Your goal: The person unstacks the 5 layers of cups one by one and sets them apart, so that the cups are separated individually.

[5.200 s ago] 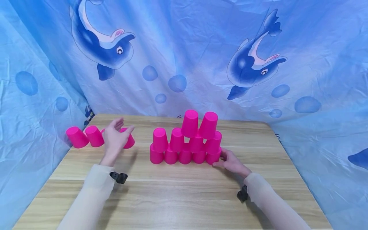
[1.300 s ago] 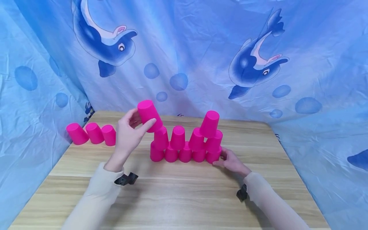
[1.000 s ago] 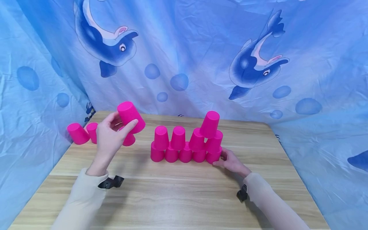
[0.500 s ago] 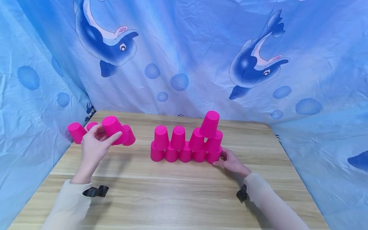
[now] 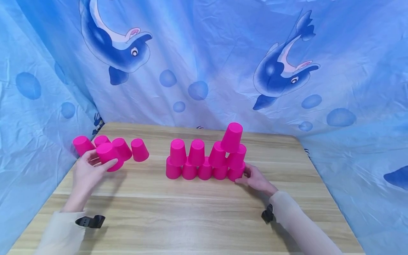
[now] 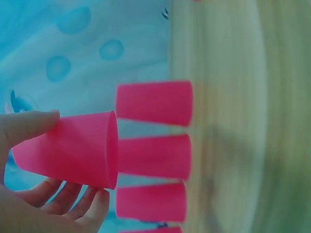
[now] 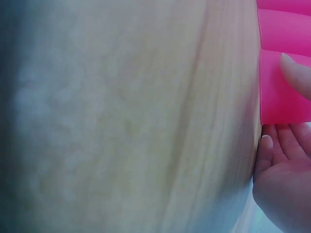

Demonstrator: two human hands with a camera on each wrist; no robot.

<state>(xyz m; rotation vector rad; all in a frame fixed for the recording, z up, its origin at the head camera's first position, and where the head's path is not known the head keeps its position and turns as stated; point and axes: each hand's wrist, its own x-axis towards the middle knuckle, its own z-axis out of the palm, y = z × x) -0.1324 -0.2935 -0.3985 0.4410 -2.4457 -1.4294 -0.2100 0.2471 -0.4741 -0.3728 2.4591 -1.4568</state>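
Observation:
My left hand point(image 5: 89, 170) grips an upside-down pink cup point(image 5: 108, 154), thumb on one side and fingers on the other. In the left wrist view this held cup point(image 6: 68, 150) is off the table, its rim higher than the rims of the standing cups point(image 6: 155, 158). A stack of upside-down pink cups point(image 5: 197, 152) stands mid-table: two rows of several, with a single top cup point(image 5: 232, 137) at the right. My right hand point(image 5: 256, 179) holds the bottom row's rightmost cup point(image 5: 235, 173); the right wrist view shows the thumb point(image 7: 296, 75) over its front and fingers beside it.
Several upside-down loose cups point(image 5: 139, 150) stand in a line at the table's left, behind the held one. The wooden table point(image 5: 191, 219) meets a blue dolphin-print curtain point(image 5: 204, 63) at its back and sides. Each wrist wears a small black camera point(image 5: 90, 221).
My left hand was empty, then took the left cup from the stack's third row. It carried that cup left and down in front of the loose cups. My right hand has stayed put.

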